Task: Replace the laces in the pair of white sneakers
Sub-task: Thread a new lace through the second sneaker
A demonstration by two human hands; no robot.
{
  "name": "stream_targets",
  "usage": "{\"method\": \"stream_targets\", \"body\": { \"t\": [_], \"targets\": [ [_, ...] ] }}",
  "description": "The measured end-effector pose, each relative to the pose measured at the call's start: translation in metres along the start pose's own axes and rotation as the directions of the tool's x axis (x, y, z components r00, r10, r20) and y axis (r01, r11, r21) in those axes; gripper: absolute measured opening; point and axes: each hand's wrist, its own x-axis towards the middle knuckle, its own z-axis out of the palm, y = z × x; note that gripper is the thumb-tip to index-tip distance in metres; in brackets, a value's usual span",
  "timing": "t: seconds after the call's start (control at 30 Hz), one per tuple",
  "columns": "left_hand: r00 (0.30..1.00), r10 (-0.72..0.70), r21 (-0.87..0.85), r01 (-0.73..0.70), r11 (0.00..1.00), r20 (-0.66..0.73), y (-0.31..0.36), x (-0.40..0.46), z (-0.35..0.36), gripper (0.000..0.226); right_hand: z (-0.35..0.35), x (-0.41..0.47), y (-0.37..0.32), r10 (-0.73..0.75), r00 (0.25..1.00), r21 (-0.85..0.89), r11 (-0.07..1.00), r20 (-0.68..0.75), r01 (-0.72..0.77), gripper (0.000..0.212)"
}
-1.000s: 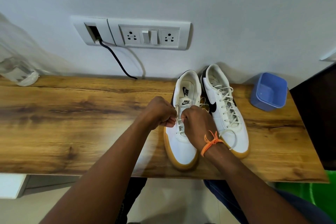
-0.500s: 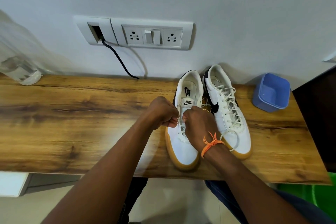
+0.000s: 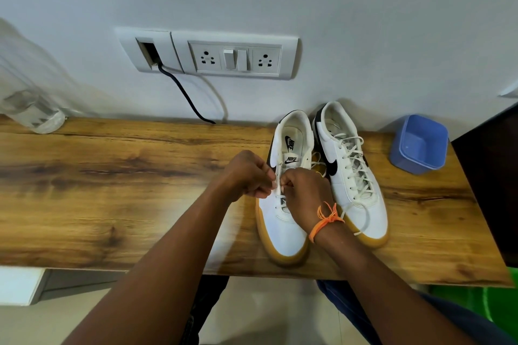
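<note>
The left sneaker (image 3: 283,199) lies on the tabletop (image 3: 112,190) toward its right end, toe at the near edge, touching the right sneaker (image 3: 351,176), which is already laced up its eyelets. Over the left sneaker's throat both hands work the white lace (image 3: 278,189): the left hand (image 3: 248,175) has its grip closed in a pinch on the lace, and the right hand (image 3: 305,193) curls its fingers at the same spot, seemingly pinching the lace too, though its fingertips are hidden.

A hard pull could drag the sneaker's toe off the near edge, or draw the lace unevenly or out of an eyelet. A loose lace end trailing over the right sneaker's toe might snag a wrist.

Rightward, the blue tub (image 3: 419,144) stands near the sneakers and a dark cabinet (image 3: 487,176) closes that side. To the left lies a long stretch of wood, with a clear bottle (image 3: 33,112) at the far-left corner and a black cable (image 3: 185,92) dropping from the wall socket plate (image 3: 235,54).
</note>
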Motion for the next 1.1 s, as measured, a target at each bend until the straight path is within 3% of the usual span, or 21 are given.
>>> {"method": "stream_targets", "body": {
  "t": [0.1, 0.2, 0.27, 0.33, 0.4, 0.47, 0.5, 0.57, 0.67, 0.77, 0.83, 0.9, 1.03, 1.1],
  "targets": [
    [1.000, 0.007, 0.055, -0.005, 0.998, -0.028, 0.001, 0.001, 0.001, 0.004, -0.004, 0.002, 0.001, -0.005, 1.000, 0.002, 1.000, 0.023, 0.005, 0.016],
    [0.997, 0.039, 0.089, -0.033, 0.995, -0.066, 0.002, 0.000, -0.014, 0.014, -0.010, 0.003, 0.005, -0.005, 0.998, -0.039, 0.999, 0.056, 0.007, 0.017],
    [0.980, 0.059, 0.123, -0.036, 0.992, -0.188, 0.003, -0.002, -0.035, 0.020, -0.016, 0.006, 0.010, 0.015, 0.997, 0.018, 1.000, 0.069, -0.017, 0.016],
    [0.898, 0.100, 0.203, -0.012, 0.979, -0.429, 0.000, -0.006, -0.059, 0.018, -0.023, 0.007, 0.014, 0.048, 0.993, 0.122, 0.991, 0.112, -0.061, 0.015],
    [0.749, 0.166, 0.273, 0.020, 0.962, -0.641, -0.005, -0.010, -0.078, 0.015, -0.028, 0.010, 0.017, 0.036, 0.983, 0.172, 0.983, 0.179, -0.067, 0.017],
    [0.634, 0.186, 0.257, 0.020, 0.966, -0.751, -0.010, -0.014, -0.088, 0.022, -0.032, 0.013, 0.019, 0.010, 0.981, 0.195, 0.980, 0.195, -0.049, 0.021],
    [0.620, 0.177, 0.246, 0.028, 0.969, -0.764, -0.013, -0.014, -0.088, 0.029, -0.035, 0.014, 0.020, 0.000, 0.985, 0.224, 0.974, 0.175, -0.040, 0.023],
    [0.679, 0.158, 0.268, 0.059, 0.962, -0.716, -0.014, -0.013, -0.081, 0.032, -0.042, 0.019, 0.023, -0.002, 0.995, 0.276, 0.961, 0.098, -0.026, 0.029],
    [0.850, 0.126, 0.412, 0.114, 0.904, -0.511, -0.014, -0.011, -0.054, 0.025, -0.055, 0.024, 0.027, 0.003, 1.000, 0.290, 0.957, 0.000, -0.003, 0.032],
    [0.947, 0.049, 0.426, 0.097, 0.899, -0.319, -0.013, -0.010, -0.023, 0.039, -0.061, 0.023, 0.029, -0.013, 1.000, 0.177, 0.984, -0.018, 0.016, 0.045],
    [0.977, -0.071, 0.279, 0.127, 0.952, -0.202, -0.009, -0.013, -0.002, 0.045, -0.062, 0.022, 0.028, -0.046, 0.998, 0.055, 0.998, 0.053, 0.043, 0.051],
    [0.987, -0.098, 0.177, 0.120, 0.977, -0.129, -0.006, -0.017, 0.017, 0.042, -0.059, 0.021, 0.027, -0.045, 0.989, -0.024, 0.999, 0.140, 0.049, 0.053],
    [0.973, 0.034, -0.007, -0.036, 0.999, -0.229, -0.010, -0.015, 0.036, 0.028, -0.058, 0.018, 0.029, -0.032, 0.983, -0.141, 0.988, 0.178, 0.058, 0.050],
    [0.976, 0.013, -0.169, -0.051, 0.984, -0.219, -0.012, -0.015, 0.039, 0.023, -0.060, 0.017, 0.029, -0.022, 0.979, -0.148, 0.988, 0.201, 0.052, 0.051]
  ]
}}
